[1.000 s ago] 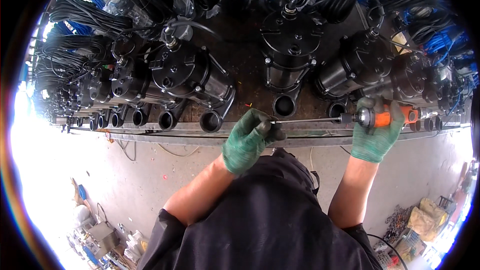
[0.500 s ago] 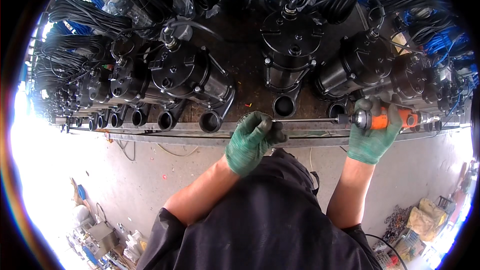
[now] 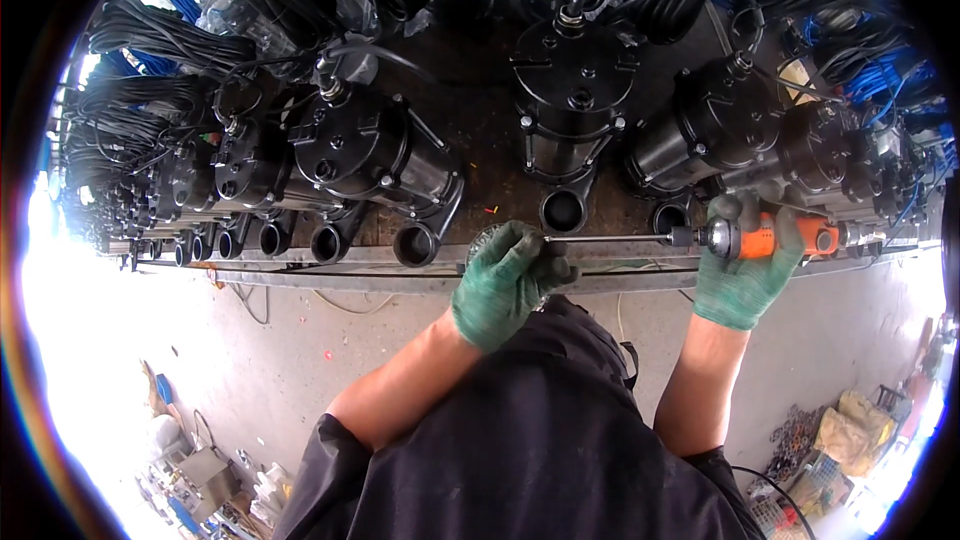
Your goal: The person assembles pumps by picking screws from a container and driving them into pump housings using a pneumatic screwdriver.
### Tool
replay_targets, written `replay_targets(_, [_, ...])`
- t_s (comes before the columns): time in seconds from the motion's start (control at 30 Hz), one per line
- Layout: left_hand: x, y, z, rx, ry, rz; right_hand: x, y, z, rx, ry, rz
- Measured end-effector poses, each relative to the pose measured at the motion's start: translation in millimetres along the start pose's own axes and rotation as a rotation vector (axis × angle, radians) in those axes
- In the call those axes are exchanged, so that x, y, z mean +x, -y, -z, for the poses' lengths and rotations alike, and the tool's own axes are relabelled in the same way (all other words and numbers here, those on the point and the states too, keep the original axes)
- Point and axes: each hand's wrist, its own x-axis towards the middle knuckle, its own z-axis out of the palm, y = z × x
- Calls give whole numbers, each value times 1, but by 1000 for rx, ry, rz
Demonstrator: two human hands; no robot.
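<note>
Keep your green-gloved right hand (image 3: pixel 745 275) wrapped firmly around the orange-handled driver (image 3: pixel 775 238) and your green-gloved left hand (image 3: pixel 505 280) closed about the tip of its long thin steel shaft (image 3: pixel 615 238), holding the shaft level along the surface's metal front rail (image 3: pixel 330 275) before the black pump housings (image 3: pixel 570 100).

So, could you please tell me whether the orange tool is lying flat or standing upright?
Flat: the orange tool lies level along the bench edge, right hand on its handle, left hand at its tip.
</note>
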Motion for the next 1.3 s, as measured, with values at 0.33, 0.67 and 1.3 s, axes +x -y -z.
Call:
replay_targets(0.33, [29,-8,11,1008,-71,-151,3,-2,6,-83,0,-5])
replay_targets(0.67, [109,19,53,1844,-172,-944,-1,-29,-6,-340,189,-41])
replay_targets(1.3, [136,32,71,1647,-339,-775,-4,-58,-37,-690,475,11])
